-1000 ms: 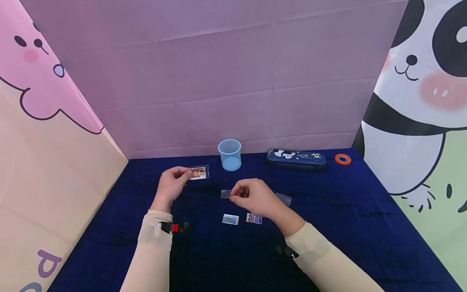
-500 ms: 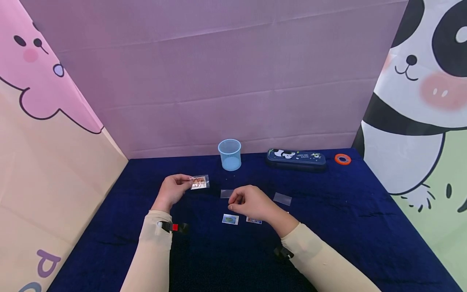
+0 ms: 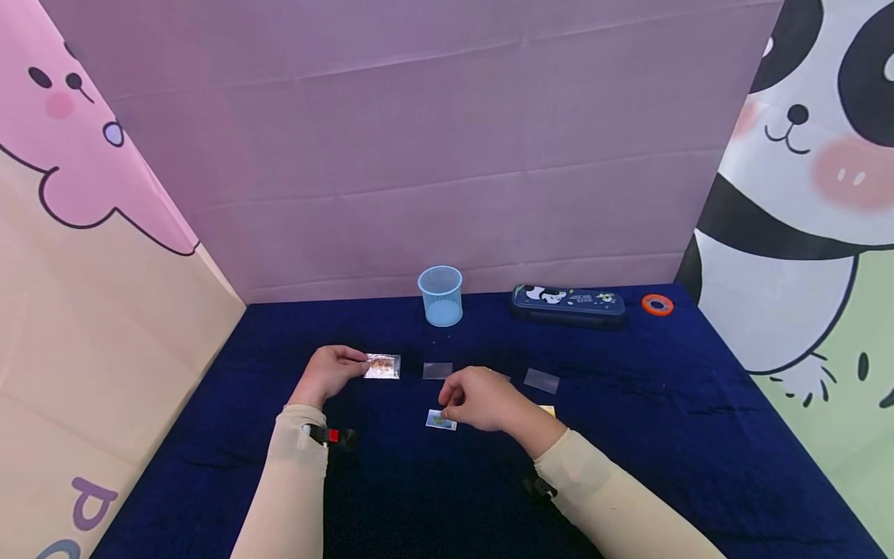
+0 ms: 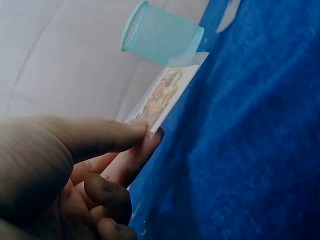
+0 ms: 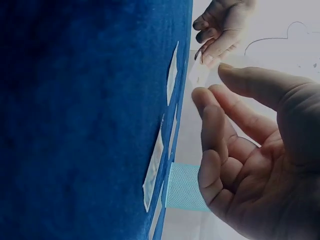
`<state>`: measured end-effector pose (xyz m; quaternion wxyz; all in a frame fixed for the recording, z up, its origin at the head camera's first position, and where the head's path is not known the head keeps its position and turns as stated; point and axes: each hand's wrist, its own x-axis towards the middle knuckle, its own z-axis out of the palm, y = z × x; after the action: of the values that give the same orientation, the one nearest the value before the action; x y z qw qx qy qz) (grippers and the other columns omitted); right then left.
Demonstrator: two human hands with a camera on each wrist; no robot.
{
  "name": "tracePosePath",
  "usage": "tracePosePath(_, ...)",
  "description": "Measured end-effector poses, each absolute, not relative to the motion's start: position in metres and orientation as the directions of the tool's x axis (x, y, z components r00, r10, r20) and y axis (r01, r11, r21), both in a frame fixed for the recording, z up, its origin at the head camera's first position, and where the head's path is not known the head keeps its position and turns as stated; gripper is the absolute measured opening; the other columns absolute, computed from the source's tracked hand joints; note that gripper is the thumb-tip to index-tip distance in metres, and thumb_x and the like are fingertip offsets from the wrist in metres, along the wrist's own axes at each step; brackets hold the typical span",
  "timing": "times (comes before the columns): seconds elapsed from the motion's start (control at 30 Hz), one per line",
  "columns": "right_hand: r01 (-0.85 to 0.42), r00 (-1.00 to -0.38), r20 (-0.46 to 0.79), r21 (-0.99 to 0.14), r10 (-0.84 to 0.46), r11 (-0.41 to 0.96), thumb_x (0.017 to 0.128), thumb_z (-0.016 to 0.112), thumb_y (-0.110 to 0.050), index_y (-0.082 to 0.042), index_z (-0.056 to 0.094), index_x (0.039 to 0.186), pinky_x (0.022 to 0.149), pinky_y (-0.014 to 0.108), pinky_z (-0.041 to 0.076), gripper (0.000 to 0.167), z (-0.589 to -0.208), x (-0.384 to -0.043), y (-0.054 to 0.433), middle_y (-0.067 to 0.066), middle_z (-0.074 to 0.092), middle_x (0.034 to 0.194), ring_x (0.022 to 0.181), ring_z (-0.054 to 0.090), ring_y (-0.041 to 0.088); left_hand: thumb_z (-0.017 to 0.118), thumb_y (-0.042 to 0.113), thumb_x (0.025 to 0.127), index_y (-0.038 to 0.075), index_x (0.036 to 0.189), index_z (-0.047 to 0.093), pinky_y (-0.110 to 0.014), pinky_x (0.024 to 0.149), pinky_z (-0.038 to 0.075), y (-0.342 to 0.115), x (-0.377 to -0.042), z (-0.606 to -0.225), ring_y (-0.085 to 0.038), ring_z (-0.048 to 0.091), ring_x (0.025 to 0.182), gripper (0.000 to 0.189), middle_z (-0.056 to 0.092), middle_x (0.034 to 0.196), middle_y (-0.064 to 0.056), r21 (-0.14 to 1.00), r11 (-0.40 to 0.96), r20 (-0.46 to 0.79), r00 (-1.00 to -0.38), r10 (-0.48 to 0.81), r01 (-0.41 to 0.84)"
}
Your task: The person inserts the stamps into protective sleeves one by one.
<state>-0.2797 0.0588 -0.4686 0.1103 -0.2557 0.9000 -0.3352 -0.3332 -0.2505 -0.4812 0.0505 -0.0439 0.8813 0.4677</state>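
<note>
sleeved picture (image 3: 383,366) lower, right palm (image 5: 260,175) right-wrist-only

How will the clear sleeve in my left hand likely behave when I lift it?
Probably fairly stiff: the sleeve juts from your left hand without visible drooping, with a small picture inside. It's likely light, being thin and pinched at just one end. Its shiny surface may also make it a little slippery.

yellow piece (image 3: 548,410): partly hidden | pencil case lettering (image 3: 590,299): too small | panda print (image 3: 803,186): cut off, right edge
</note>
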Motion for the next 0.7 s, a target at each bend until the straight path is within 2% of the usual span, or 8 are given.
tracePosePath(0.3,-0.394,-0.853,-0.069,-0.563,-0.517,0.726,0.091,0.083,-0.021,-0.021,0.075,0.097,0.076,0.037,0.052,0.009,-0.47,-0.278,0.057,-0.009,0.067,0.087,0.078,0.06,0.011,0.078,0.021,0.096,0.008,0.107,0.079,-0.058,0.103,0.046,-0.254,-0.334,-0.487,-0.033,0.063,0.106,0.018,0.072,0.116,-0.013,0.783,0.6,-0.147,-0.986,-0.078,-0.164)
tracePosePath(0.7,-0.364,-0.855,-0.103,-0.58,-0.508,0.729,0.089,0.086,-0.021,-0.017,0.077,0.1,0.072,0.035,0.052,0.014,-0.473,-0.281,0.057,-0.008,0.066,0.086,0.075,0.06,0.013,0.081,0.021,0.093,0.008,0.103,0.081,-0.05,0.092,0.05,-0.255,-0.334,-0.491,-0.031,0.061,0.095,0.017,0.071,0.111,-0.013,0.73,0.665,-0.118,-0.988,-0.103,-0.157)
